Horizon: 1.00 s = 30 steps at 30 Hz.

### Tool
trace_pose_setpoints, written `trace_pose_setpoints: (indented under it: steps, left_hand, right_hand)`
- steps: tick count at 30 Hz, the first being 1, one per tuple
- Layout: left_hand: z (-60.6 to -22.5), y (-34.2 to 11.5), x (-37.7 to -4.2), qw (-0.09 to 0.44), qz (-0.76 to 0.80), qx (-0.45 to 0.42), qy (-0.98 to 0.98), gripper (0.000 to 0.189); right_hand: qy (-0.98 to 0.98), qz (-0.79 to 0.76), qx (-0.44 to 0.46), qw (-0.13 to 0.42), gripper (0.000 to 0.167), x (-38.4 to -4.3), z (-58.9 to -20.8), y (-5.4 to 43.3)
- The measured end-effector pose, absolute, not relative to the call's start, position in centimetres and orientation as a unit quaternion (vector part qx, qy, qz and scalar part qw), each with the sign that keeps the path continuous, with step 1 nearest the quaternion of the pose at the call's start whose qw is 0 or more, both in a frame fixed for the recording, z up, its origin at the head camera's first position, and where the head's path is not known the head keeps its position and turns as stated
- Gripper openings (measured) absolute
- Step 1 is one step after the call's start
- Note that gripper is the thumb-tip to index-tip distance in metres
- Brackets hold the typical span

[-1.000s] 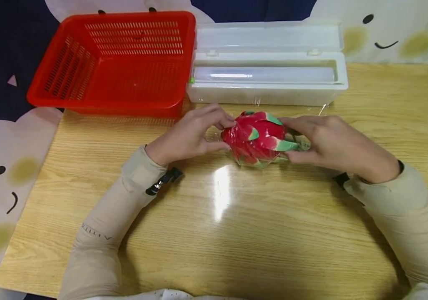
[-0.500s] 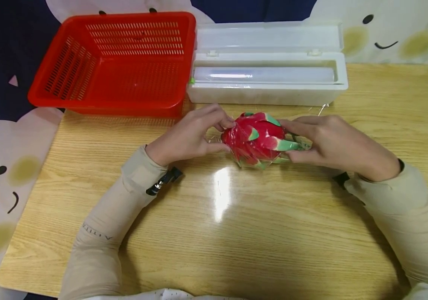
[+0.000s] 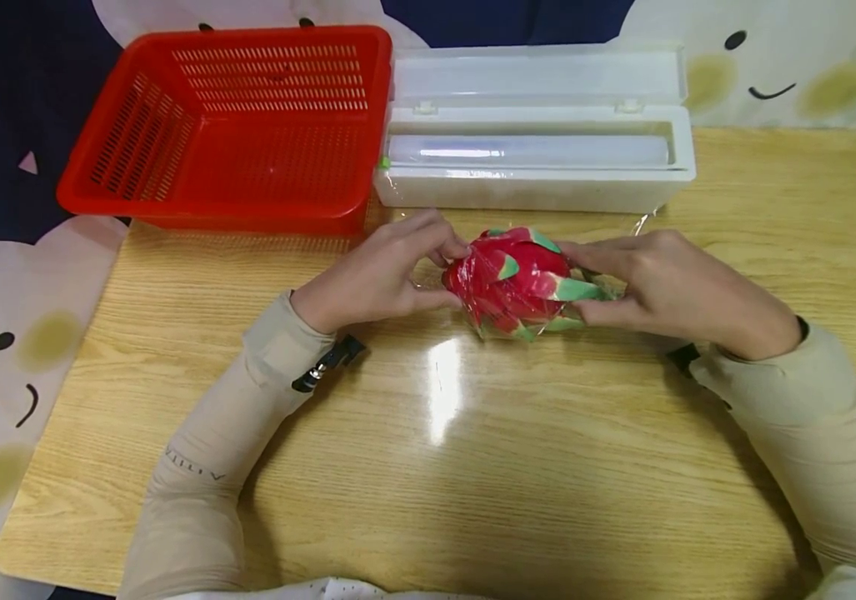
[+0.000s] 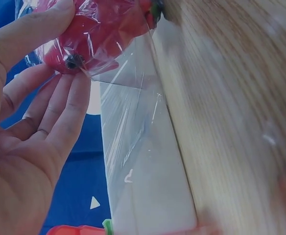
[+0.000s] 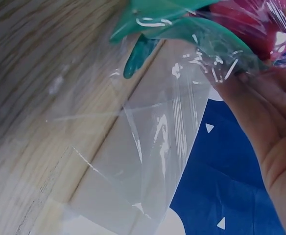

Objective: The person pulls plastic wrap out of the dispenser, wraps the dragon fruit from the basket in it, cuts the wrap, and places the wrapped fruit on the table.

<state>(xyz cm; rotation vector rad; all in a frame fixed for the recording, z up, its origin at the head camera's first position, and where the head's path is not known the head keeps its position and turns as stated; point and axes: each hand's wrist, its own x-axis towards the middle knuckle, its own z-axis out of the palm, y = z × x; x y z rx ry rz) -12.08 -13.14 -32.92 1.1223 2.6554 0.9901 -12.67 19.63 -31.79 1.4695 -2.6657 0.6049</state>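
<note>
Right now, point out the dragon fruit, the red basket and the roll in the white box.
Dragon fruit (image 3: 519,279), head view: middle of its red skin.
Red basket (image 3: 232,210), head view: its near rim.
Roll (image 3: 528,152), head view: middle of its length.

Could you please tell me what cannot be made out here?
Head: underside of the dragon fruit, hidden by its body.
Head: sleeve lettering, too small to read.
Left wrist: red basket, mostly cut by the bottom edge.
Right wrist: right hand, partly cut by the right edge.

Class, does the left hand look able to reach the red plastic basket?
Probably yes: the red plastic basket stands close by with nothing solid between, though the left hand grips the dragon fruit.
</note>
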Motion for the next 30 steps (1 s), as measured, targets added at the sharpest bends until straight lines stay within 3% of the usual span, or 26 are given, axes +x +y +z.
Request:
trace_pose_setpoints:
  steps: [19,30]
  left_hand:
    - [-32.87,-13.37,-12.2,0.039,0.329,0.371,0.868,0.045]
    - [-32.69,-13.35,-12.08,0.061,0.316,0.356,0.877,0.047]
  right_hand:
    - [-0.879,0.222,0.42,-0.053,0.061,-12.93,-31.83,20.24]
    - [-0.876,0.233,0.418,-0.065,0.052,-13.11,-31.98,20.34]
